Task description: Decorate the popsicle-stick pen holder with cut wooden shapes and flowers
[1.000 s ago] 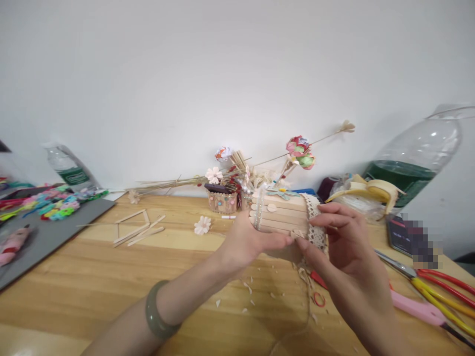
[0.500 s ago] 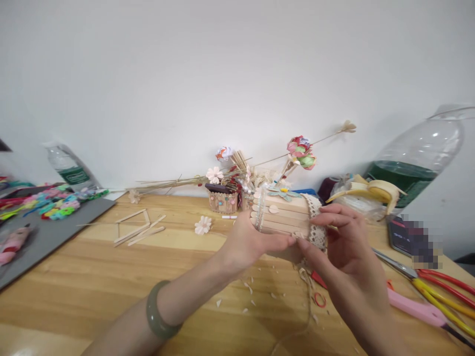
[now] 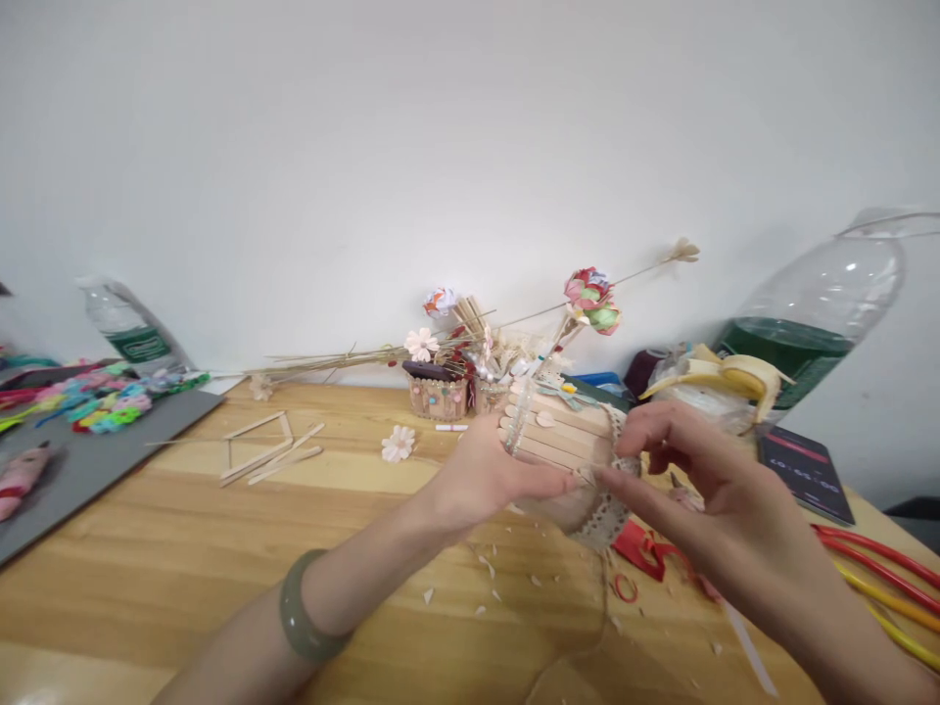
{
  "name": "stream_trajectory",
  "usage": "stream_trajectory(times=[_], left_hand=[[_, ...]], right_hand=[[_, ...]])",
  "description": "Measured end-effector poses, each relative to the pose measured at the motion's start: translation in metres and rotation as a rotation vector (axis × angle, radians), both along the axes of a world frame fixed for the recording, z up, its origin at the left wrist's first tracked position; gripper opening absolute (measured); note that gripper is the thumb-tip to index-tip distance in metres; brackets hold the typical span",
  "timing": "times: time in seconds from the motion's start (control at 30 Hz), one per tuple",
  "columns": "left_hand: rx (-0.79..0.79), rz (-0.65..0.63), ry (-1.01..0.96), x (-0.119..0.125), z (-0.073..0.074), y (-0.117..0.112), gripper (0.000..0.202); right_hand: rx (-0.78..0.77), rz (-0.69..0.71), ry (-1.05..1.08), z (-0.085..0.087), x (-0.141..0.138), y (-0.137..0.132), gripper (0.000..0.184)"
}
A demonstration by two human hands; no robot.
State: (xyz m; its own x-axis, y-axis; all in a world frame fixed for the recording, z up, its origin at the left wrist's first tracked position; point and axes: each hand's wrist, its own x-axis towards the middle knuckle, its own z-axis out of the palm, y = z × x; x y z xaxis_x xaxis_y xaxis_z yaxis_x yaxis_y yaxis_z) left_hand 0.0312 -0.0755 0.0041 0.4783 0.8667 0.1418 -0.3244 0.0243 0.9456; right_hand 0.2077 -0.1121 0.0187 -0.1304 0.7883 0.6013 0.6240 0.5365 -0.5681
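A rounded pot clad in craft sticks lies tilted on its side above the table. Silver trim circles its left end and cream lace its right end. A blue-green bow-like ornament with a yellow centre sits on top. My left hand wraps around the left end, thumb along the near side. My right hand has its fingertips against the lace end, thumb tip beside a small pale petal at my left thumb tip. Whether that petal is glued down, I cannot tell.
Behind stands a decorated stick holder among dried flowers. Loose craft sticks and a pale flower lie left. At right are a phone, a peeled banana, a large bottle and red-and-yellow handles. Pale scraps litter the front.
The pot has tipped, its lace end lower and more of the lace showing. My right wrist has swung right, its fingers more bent. The view has shifted slightly.
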Motion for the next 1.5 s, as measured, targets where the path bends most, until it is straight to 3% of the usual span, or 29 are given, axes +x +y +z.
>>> stream_trajectory(times=[0.37,0.67,1.07,1.23,1.5], left_hand=[[-0.060,-0.040,0.015,-0.003,0.007,-0.003,0.029],[-0.059,-0.065,0.021,-0.003,0.010,-0.001,0.027],[-0.084,-0.077,0.035,-0.002,0.008,0.000,0.030],[-0.075,-0.036,0.051,-0.002,0.004,0.004,0.031],[-0.075,-0.047,-0.005,0.000,-0.001,0.002,0.033]], right_hand=[[-0.097,0.098,-0.098,0.006,-0.002,0.002,0.016],[-0.176,0.079,-0.120,0.001,0.003,0.004,0.023],[-0.171,0.087,-0.121,0.003,-0.002,0.002,0.022],[-0.278,0.163,-0.010,0.002,0.004,0.001,0.017],[-0.214,0.111,-0.011,-0.003,-0.002,-0.002,0.012]])
